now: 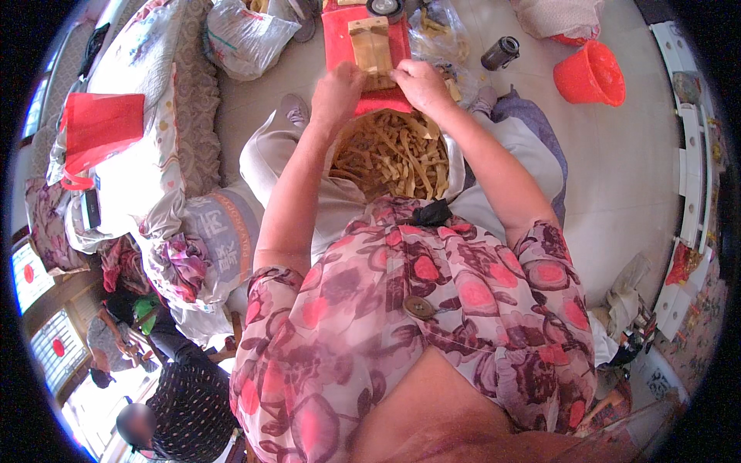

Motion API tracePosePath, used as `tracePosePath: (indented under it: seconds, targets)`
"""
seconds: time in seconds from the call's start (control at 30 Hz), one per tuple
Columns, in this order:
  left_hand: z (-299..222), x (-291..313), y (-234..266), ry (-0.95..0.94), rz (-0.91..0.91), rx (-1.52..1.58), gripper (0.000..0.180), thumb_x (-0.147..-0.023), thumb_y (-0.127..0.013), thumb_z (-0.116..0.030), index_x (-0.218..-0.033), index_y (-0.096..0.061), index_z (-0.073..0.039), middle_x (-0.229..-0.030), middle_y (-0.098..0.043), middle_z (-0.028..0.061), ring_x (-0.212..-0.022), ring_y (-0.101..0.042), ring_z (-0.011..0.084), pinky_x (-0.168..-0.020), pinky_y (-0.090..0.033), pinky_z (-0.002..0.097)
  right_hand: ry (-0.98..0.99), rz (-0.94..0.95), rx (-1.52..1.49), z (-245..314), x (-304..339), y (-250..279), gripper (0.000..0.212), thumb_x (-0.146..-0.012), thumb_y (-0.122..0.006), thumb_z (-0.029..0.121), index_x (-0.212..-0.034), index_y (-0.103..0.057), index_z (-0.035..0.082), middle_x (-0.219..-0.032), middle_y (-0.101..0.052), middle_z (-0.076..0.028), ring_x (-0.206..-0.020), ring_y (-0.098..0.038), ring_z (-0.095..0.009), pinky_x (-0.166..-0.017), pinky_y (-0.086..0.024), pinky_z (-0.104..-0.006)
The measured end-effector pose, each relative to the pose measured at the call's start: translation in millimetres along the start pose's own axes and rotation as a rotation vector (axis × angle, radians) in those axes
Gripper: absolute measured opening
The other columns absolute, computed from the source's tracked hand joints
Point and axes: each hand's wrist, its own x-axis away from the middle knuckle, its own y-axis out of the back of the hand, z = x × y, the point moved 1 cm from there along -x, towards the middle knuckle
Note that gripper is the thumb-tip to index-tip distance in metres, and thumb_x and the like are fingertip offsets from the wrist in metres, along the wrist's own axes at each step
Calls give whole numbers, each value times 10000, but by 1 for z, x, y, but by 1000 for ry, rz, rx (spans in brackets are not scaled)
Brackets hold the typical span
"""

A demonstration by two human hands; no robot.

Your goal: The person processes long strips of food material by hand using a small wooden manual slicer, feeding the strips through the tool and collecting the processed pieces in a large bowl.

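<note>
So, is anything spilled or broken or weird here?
No, nothing stands out. The tan strips are heaped together, the red bucket looks upright, and the left hand and right hand are at the tan block. Bent edges are just the camera.

And here we see a smooth, wood-like block [372, 51], rough, matt strips [417, 158], a glossy plastic bucket [589, 76], a thin cloth blouse [340, 301] and smooth, faintly shiny floor [629, 147]!
</note>
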Motion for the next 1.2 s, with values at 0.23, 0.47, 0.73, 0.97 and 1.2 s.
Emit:
tracePosePath:
  seconds: [0.23,0.47,0.73,0.97,1.2]
  targets:
    - [-28,57,31,-174,91,-64,345,-882,-507,-347,-1002,-634,-50,-1001,-635,160,-970,-591,290,-837,-443,344,22,-61,-34,34,33,27,233,-867,-523,301,-820,-580,80,-679,-585,-163,-677,-585,-340,-600,-450,-434]
    - [-24,89,-16,557,428,1560,344,-933,-429,-282,-1117,-517,-5,-1010,-589,91,-909,-575,187,-785,-470,324,458,-74,-307,70,74,4,137,-813,-634,129,-896,-599,25,-770,-610,-105,-689,-608,-220,-611,-465,-296]
    - [-12,86,-26,443,447,1362,232,-882,-479,-140,-1086,-538,-46,-1031,-583,75,-934,-573,216,-774,-467,335,324,4,-296,72,74,5,160,-898,-527,169,-920,-556,14,-735,-614,-129,-666,-597,-289,-605,-465,-325]
    - [-37,89,12,-170,-25,147,197,-828,-450,-26,-984,-570,-23,-1023,-576,136,-891,-567,264,-754,-458,357,339,-137,-301,47,63,-5,250,-920,-475,241,-870,-513,-1,-641,-534,-110,-571,-533,-300,-570,-430,-372]
    - [-42,85,17,-316,-224,207,330,-762,-437,55,-1047,-565,-51,-959,-573,164,-874,-561,357,-753,-463,372,-279,606,-1169,36,61,-4,316,-927,-457,322,-845,-531,26,-665,-520,-46,-559,-515,-154,-540,-427,-307]
